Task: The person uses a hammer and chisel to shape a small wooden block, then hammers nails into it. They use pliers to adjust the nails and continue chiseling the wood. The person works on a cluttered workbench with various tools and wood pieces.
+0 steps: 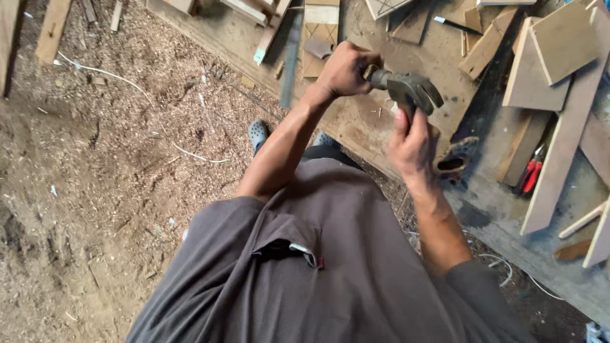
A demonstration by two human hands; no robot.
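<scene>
My left hand (345, 68) is closed around the handle of a dark metal claw hammer (412, 90), held in the air over the edge of the wooden workbench (375, 127). Just below it, my right hand (413, 145) reaches up and its fingertips pinch the underside of the hammer head. I cannot tell whether anything small sits between those fingers. A dark, worn piece with a hole (452, 162) lies on the bench right beside my right hand.
Wooden boards and offcuts (540, 70) cover the bench at the right, with red-handled pliers (530, 174) and a pencil (457, 25) among them. A long metal strip (291, 57) lies at the bench's edge. The sawdust floor (114, 159) carries a white cable (127, 82).
</scene>
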